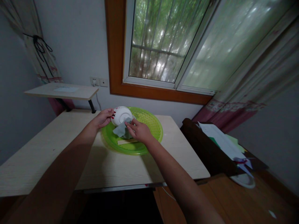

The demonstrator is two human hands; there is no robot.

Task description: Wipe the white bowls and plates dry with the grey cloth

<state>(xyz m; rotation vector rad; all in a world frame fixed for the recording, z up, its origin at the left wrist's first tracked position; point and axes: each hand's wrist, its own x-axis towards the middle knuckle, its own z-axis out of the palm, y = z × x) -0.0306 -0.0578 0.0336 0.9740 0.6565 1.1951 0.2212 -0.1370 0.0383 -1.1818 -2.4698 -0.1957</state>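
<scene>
My left hand [105, 118] grips the rim of a white bowl [120, 114] with red marks, its underside turned toward me. In my right hand [139, 130] is a grey-green cloth [121, 129], pressed against the bowl's base and hanging down below it. Both hands are above a bright green plastic basket tray [155, 126] with a woven-looking bottom. Pale chopsticks [126, 141] lie in the tray under the cloth. Part of another dish seems to show behind the cloth, but I cannot make out its kind.
The tray stands on a light wooden desk [46, 149]. A small raised shelf [63, 90] on black legs is at the back left, near a wall socket [94, 81]. Behind is a barred window [161, 46]. To the right, papers [219, 140] lie on a dark brown surface.
</scene>
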